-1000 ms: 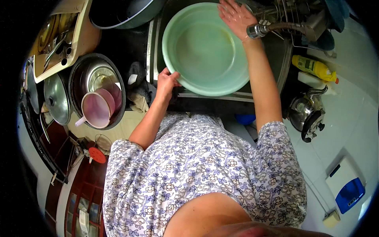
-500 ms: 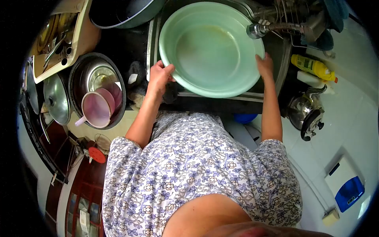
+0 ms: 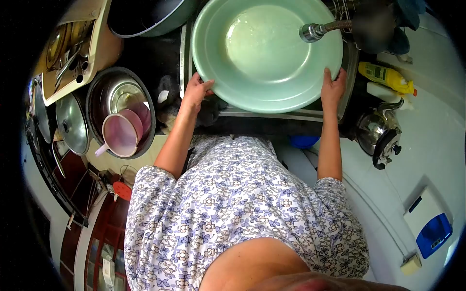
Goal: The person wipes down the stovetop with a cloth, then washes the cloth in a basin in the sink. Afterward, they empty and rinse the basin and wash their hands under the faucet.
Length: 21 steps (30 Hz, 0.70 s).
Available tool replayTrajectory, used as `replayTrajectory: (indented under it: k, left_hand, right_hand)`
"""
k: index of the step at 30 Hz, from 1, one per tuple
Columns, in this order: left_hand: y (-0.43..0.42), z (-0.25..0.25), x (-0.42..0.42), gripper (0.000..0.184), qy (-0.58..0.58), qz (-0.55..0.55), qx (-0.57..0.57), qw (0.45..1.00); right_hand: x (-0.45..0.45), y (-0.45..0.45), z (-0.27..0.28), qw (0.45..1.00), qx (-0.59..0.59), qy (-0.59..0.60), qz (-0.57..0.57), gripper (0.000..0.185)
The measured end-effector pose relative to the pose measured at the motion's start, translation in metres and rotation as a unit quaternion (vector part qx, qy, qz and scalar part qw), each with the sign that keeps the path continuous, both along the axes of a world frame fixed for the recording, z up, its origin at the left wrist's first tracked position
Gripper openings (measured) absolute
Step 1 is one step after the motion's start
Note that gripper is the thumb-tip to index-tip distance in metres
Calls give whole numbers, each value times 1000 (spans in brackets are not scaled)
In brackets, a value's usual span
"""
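A large pale green plastic basin (image 3: 262,94) is held over the metal sink (image 3: 310,115). My left hand (image 3: 196,91) grips its lower left rim, thumb toward the inside. At the lower right rim, my right hand (image 3: 333,88) is closed on the edge with its thumb up. The inner bottom of the basin looks wet and shiny. A metal faucet head (image 3: 312,32) on a flexible hose hangs over the basin's right side; I cannot make out a stream of water from it.
Left of the sink, a dark pot (image 3: 92,104) holds a pink dipper (image 3: 121,135), with a pot lid (image 3: 72,121) beside it. A yellow bottle (image 3: 386,77) and a steel kettle (image 3: 378,131) stand on the right. A grey-green pan (image 3: 182,17) sits at the back left.
The basin has been raised nearer the camera and shifted slightly right, so the faucet head now lies over its inside. My right hand has moved a little right and down along with it.
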<state>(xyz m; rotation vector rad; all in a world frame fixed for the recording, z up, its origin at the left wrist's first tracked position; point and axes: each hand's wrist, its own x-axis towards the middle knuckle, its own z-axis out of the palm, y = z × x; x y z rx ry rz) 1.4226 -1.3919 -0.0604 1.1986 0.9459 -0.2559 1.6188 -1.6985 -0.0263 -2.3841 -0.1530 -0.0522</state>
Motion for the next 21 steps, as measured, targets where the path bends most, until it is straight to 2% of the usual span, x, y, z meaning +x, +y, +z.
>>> replayTrajectory:
  k: [2,10,14,17,21]
  left_hand:
    - [0,0,0,28,14,12,4,1000]
    - [2,15,-3,32,-28,10,39,999]
    - [1,23,-2,31,-4,18,47,999]
    - [1,28,2,30,15,18,36,999]
    - [3,19,2,32,21,5,25,999]
  right_hand:
    - [-4,3,-6,999,18,-37,5,39]
    - [-7,11,-21,996,68,-21,-44,35]
    - [-10,5,-26,995,84,-29,-36,33]
    - [-11,6,-17,997,73,-12,-39,33]
    - [-6,9,6,990,69,88,-84,35]
